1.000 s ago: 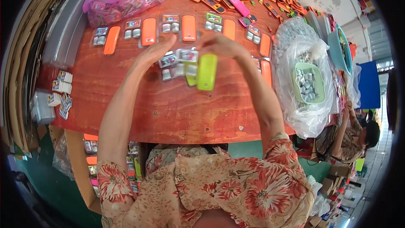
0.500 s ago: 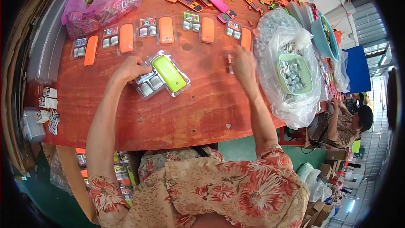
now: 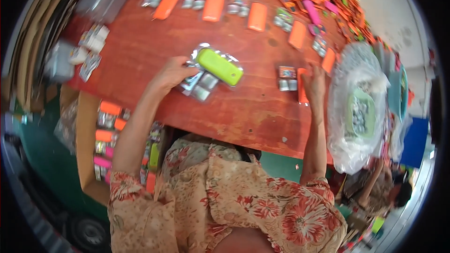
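My left hand (image 3: 171, 77) grips the edge of a clear blister pack (image 3: 206, 91). In it lie a lime-green toy phone (image 3: 220, 67), a small printed card and two silvery-white rolls. My right hand (image 3: 315, 86), slightly blurred, is curled over an orange toy phone (image 3: 302, 91) in another blister pack at the right of the table. Its fingertips are partly hidden. That pack's card (image 3: 287, 71) and two silvery pieces (image 3: 287, 85) show beside my hand. Behind my hands runs a row of similar packs with orange phones (image 3: 213, 7).
Orange, pink and green phone parts (image 3: 323, 0) are heaped at the back right. A clear plastic bag with a pale green basket (image 3: 363, 112) stands at the right. Stacked cards (image 3: 93, 40) lie at the left; a cardboard box (image 3: 86, 140) of packs stands below. Another person (image 3: 375, 185) sits at far right.
The view has turned and shifted, so the table appears higher and tilted. The orange phone under my right hand now shows beside its card. My left hand still holds the green-phone pack.
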A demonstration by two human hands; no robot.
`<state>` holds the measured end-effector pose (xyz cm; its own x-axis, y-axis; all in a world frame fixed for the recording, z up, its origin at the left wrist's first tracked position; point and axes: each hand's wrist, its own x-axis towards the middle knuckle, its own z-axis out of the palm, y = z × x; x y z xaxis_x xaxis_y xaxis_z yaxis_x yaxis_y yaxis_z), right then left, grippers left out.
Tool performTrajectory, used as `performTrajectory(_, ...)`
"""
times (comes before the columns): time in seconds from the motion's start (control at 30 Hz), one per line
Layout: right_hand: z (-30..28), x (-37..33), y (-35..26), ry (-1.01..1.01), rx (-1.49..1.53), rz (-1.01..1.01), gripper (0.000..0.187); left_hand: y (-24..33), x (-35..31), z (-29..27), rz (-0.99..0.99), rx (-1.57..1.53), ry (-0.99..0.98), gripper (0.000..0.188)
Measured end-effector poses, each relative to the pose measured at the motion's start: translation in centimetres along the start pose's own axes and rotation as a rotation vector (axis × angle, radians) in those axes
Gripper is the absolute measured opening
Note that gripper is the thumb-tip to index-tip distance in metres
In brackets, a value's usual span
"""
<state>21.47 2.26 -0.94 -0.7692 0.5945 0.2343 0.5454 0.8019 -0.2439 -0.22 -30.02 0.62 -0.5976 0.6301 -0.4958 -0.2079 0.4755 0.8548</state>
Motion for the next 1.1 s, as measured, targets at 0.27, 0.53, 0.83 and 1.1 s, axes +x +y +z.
performTrajectory(0.27, 2.9, 3.5, 7.1, -0.245, 0.240, -0.048, 0.027, -5.1, -4.3, 1.7, 0.142, -0.407, 0.270, 0.022)
performTrajectory(0.53, 1.8, 5.2, 1.6, -0.121, -0.199, -0.265, 0.055, -7.9, -9.5, 0.7, 0.036, -0.486, 0.498, 0.018)
performTrajectory(0.83, -0.9, 1.5, -14.9, -0.377, 0.429, -0.318, 0.037, -9.8, -13.3, 0.9, 0.019, -0.637, 0.520, 0.014)
performTrajectory(1.1, 0.6, -2.7, -23.6, -0.567, 0.607, -0.457, 0.028, -13.6, -19.1, -1.6, -0.062, -0.920, 0.595, 0.019)
